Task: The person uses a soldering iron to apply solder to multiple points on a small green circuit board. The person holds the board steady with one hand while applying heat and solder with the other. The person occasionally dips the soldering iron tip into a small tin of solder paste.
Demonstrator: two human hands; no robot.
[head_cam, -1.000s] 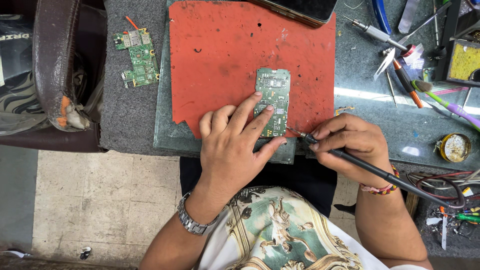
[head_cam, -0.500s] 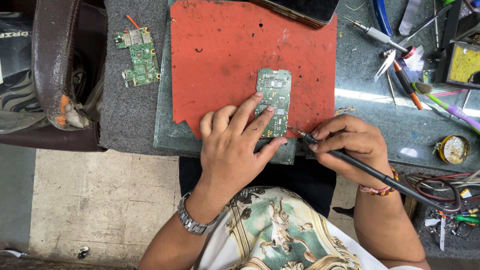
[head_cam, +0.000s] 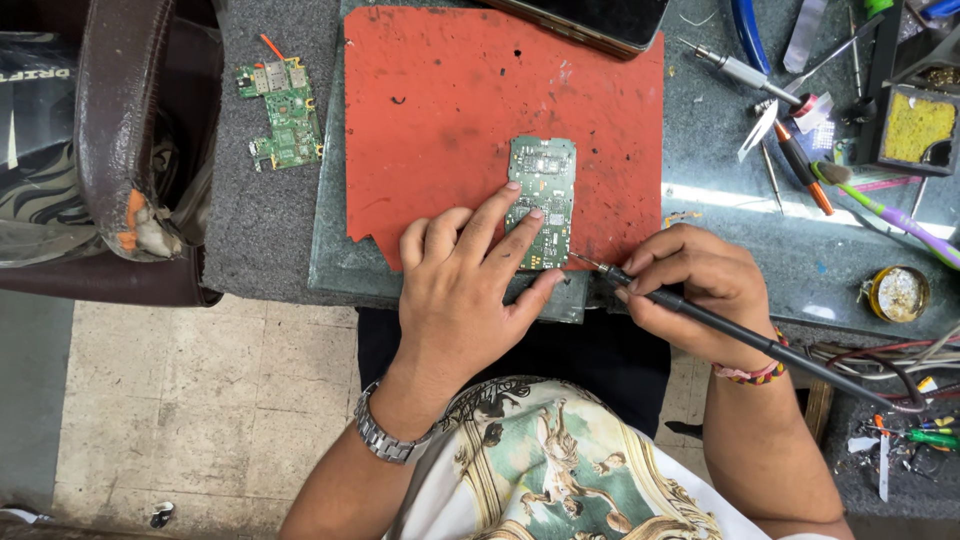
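Observation:
A green circuit board [head_cam: 543, 195] lies on a red mat [head_cam: 470, 110] near the mat's front edge. My left hand [head_cam: 465, 285] presses the board down with two fingertips on it. My right hand [head_cam: 690, 285] grips a black soldering iron [head_cam: 745, 340] like a pen. The iron's thin tip touches the board's lower right corner. Its black cord runs off to the right.
A second green circuit board [head_cam: 282, 113] lies on the grey mat at the left. A dark phone [head_cam: 600, 20] sits at the red mat's far edge. Screwdrivers, a toothbrush [head_cam: 890, 205], a round tin [head_cam: 897, 293] and a sponge tray [head_cam: 915, 125] crowd the right side. A brown bag strap [head_cam: 120, 130] lies left.
Nearly nothing differs. The iron's tip stays at the board's lower right corner with only a slight shift, and my left hand keeps holding the board.

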